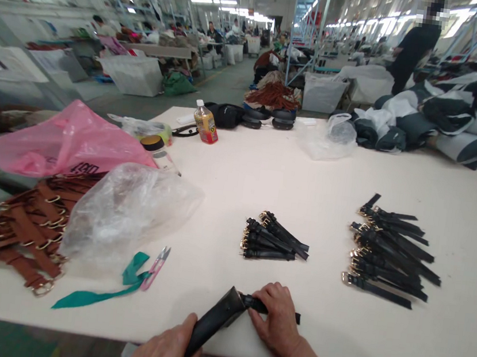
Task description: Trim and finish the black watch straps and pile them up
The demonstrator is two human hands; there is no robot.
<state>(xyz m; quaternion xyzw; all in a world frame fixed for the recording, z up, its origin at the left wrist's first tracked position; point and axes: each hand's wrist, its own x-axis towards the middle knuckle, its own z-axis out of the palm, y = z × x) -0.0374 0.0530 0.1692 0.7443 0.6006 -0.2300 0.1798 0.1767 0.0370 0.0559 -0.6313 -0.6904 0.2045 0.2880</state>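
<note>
Two-handed grip: the left hand (164,355) clasps the wide near end of a black strap (217,318) while the right hand (277,319) pinches its narrow end onto the bench (266,164), apparently to steady it, with bundled buckled straps (274,238) just beyond.

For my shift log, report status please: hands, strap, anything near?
Left hand grips wide black piece. Right hand presses thin strap. Scissors lie left, apart.
</note>
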